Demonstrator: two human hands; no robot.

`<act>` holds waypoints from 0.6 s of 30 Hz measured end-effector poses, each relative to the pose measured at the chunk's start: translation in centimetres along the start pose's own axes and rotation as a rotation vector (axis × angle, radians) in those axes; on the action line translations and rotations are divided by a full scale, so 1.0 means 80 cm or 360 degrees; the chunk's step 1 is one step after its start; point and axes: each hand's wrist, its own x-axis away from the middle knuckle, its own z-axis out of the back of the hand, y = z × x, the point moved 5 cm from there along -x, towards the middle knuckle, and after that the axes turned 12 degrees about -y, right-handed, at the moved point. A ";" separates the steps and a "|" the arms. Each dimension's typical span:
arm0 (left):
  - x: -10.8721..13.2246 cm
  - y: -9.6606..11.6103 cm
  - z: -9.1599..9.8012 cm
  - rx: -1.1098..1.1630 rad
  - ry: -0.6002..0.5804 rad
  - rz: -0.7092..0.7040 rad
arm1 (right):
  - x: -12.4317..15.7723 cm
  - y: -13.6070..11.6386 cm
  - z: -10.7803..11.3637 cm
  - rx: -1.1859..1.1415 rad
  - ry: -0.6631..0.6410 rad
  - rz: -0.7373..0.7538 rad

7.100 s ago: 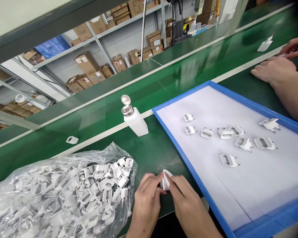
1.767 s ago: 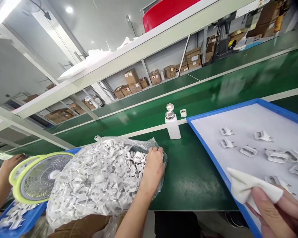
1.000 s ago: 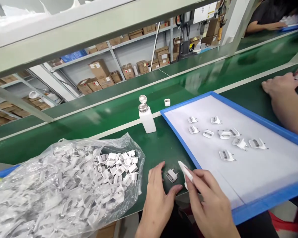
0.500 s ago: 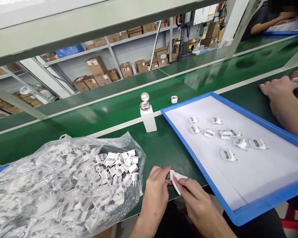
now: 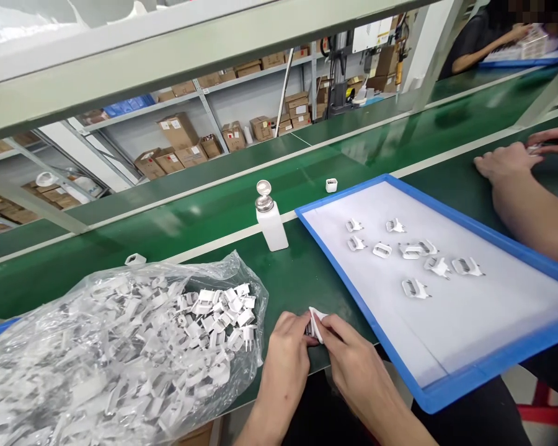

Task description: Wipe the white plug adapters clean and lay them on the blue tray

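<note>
Pinched in the fingers of my left hand point(image 5: 286, 347) is a white plug housing point(image 5: 309, 331), mostly hidden, with a dark inside showing. My right hand point(image 5: 353, 353) presses a folded white cloth point(image 5: 317, 322) against it, fingers closed. Both hands meet over the front edge of the green worktop. To the left lies a clear plastic bag point(image 5: 263, 297) heaped with similar white plug housings point(image 5: 214, 316). On the right, a blue-rimmed tray point(image 5: 353, 282) lined with white carries several loose plug housings point(image 5: 413, 288), some with pins showing.
A white pump bottle point(image 5: 273, 227) with a metal top stands between bag and tray. Single housings lie on the green belt point(image 5: 214, 214) behind. Another person's hands point(image 5: 511, 164) work at the right. A beam point(image 5: 167, 59) crosses above; boxes point(image 5: 177, 130) fill the shelves beyond.
My right hand has drawn closer to my left, and the cloth now sits bunched against the housing. Housings on the belt have shifted rightward relative to the bottle. The view has turned slightly.
</note>
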 end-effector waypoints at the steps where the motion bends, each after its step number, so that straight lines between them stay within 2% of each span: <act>1: 0.000 0.000 0.000 -0.0019 0.0024 0.0004 | 0.001 -0.001 -0.003 0.0019 0.0017 0.0001; 4: 0.002 0.000 -0.001 -0.0078 0.0113 -0.0033 | 0.011 -0.006 -0.011 0.0036 0.0058 0.0031; 7: 0.003 -0.001 -0.001 -0.0065 0.0133 -0.0058 | 0.010 -0.003 -0.012 -0.0170 -0.0053 -0.0060; 13: 0.009 -0.004 0.002 0.0056 0.0159 -0.0003 | -0.034 0.006 0.031 -0.0532 -0.0222 -0.0307; 18: 0.030 0.019 0.012 0.0289 0.0283 -0.0240 | -0.036 0.012 0.060 -0.0951 -0.0314 -0.0555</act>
